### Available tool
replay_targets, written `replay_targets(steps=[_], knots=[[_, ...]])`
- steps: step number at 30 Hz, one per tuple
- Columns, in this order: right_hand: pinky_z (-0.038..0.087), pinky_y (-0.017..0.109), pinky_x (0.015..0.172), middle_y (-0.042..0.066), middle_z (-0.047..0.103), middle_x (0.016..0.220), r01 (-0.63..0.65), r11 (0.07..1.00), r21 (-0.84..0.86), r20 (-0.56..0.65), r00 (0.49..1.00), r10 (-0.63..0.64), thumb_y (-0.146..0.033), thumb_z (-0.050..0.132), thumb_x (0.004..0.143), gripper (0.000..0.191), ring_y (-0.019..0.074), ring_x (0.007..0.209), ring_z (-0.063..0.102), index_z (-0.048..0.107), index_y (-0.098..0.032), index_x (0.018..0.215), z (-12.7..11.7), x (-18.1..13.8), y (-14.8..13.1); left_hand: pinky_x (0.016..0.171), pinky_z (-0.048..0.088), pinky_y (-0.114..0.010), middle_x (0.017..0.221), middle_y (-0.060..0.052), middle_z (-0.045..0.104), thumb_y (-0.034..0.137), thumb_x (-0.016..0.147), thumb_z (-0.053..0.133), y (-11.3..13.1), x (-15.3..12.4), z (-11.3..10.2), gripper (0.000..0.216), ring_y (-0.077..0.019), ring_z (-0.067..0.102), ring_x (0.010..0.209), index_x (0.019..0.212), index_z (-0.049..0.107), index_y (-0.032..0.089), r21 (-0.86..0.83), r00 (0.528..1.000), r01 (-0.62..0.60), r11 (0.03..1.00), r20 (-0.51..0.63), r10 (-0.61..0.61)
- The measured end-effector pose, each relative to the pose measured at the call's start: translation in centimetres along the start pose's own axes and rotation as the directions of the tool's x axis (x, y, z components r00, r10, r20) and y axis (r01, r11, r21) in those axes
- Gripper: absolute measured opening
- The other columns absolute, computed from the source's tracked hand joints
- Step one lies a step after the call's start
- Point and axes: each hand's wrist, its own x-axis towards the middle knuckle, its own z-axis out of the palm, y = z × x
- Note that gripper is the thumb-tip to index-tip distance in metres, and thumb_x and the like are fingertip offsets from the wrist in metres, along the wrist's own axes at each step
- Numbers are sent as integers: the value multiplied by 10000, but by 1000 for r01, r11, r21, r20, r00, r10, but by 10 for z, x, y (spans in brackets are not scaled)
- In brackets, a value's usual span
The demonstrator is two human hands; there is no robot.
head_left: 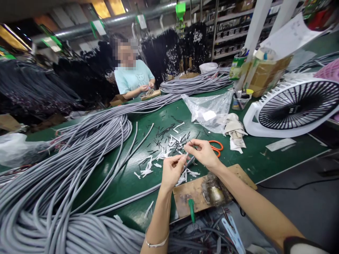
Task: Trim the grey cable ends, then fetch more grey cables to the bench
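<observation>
My left hand (172, 169) is closed around the end of a grey cable (124, 203) that runs off to the left across the green table (265, 155). My right hand (202, 152) pinches something thin at that cable end, fingertips close to the left hand's; what it pinches is too small to name. Just beyond the hands lies a scatter of white strips and short black pieces (169, 143). Orange-handled scissors (216, 147) lie right behind my right hand.
Large bundles of grey cable (66, 169) fill the table's left. A worn wooden board (203, 192) sits under my wrists. A clear plastic bag (210, 109), cloth (234, 130) and white fan (291, 107) lie right. A seated person (134, 76) works across the table.
</observation>
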Motion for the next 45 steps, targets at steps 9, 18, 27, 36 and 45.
replay_targets(steps=[9, 18, 27, 36, 45], knots=[[312, 208, 445, -17, 520, 550, 62, 992, -109, -25, 998, -65, -367, 608, 737, 262, 68, 474, 413, 546, -148, 607, 4, -15, -3, 534, 370, -211, 659, -23, 598, 342, 800, 543, -5, 1, -2, 248, -102, 492, 581, 781, 672, 131, 185, 962, -221, 958, -120, 245], [308, 208, 478, -39, 439, 515, 82, 989, -123, 48, 996, -76, -354, 505, 820, 334, 70, 494, 397, 411, -170, 557, 0, -12, 2, 618, 371, -216, 722, -15, 577, 181, 866, 409, 3, -5, 4, 191, -102, 506, 646, 835, 595, 155, 565, 898, -426, 706, 172, 404], [209, 221, 456, -55, 267, 535, 76, 995, -63, 159, 985, -65, -387, 499, 814, 365, 61, 487, 252, 349, -176, 556, 3, -21, -6, 617, 383, -212, 737, -18, 587, 160, 861, 416, 0, -5, 4, 201, -111, 521, 664, 897, 613, 173, 606, 860, -403, 686, -6, 510], [176, 232, 457, -45, 205, 506, -37, 959, -280, 26, 999, 46, -468, 482, 785, 480, 65, 494, 216, 246, -183, 478, 4, -10, 12, 567, 364, -204, 688, -24, 566, 109, 827, 415, 5, -11, 10, 261, -100, 505, 601, 896, 656, 183, 721, 783, -472, 508, 78, 617], [382, 248, 693, 33, 597, 734, 298, 748, -593, -30, 920, -390, -279, 418, 881, 230, 125, 684, 521, 599, -174, 785, 4, -22, -6, 470, 348, -192, 696, -26, 626, 246, 831, 502, 5, -9, 10, 186, -78, 467, 504, 822, 650, 134, 517, 863, -261, 815, -254, 437]])
